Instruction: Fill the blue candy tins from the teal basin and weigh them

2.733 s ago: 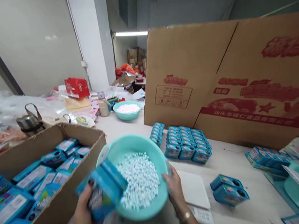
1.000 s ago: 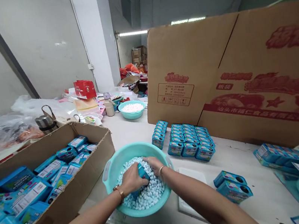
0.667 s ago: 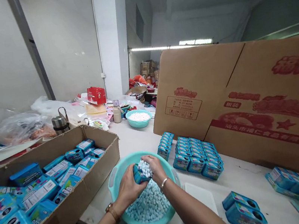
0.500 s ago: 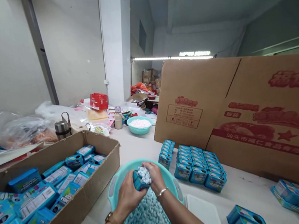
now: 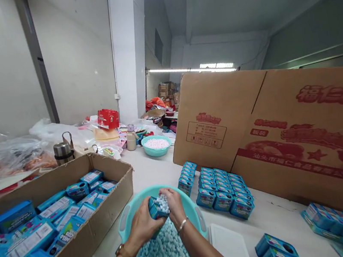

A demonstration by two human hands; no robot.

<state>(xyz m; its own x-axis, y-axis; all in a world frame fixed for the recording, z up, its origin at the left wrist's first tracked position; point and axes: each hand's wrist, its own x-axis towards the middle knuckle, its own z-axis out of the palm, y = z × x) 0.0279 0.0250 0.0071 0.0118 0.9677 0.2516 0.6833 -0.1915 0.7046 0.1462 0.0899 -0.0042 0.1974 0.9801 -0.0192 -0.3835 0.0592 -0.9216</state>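
Note:
Tilted over a turquoise basin (image 5: 194, 203), a small blue printed box (image 5: 155, 209) is gripped by my left hand (image 5: 144, 225), thumb below and fingers behind it. Pale blue-white candies (image 5: 161, 204) are heaped at the box's mouth. My right hand (image 5: 174, 204) is curled against that heap, with candies under its closed fingers; its fingertips are partly hidden. Many loose pale candies (image 5: 163, 251) fill the lower part of the basin beneath both hands.
On the left stands a long cardboard box (image 5: 118, 206) of blue packs. Rows of blue boxes (image 5: 222, 192) line up beyond the basin, before a large carton (image 5: 257, 132). A white lid-like slab (image 5: 231, 249) lies at right; another basin (image 5: 158, 151) stands farther back.
The whole view has shifted slightly, with the scene sliding left. Both hands stay over the basin with the box and the candies, in nearly the same pose.

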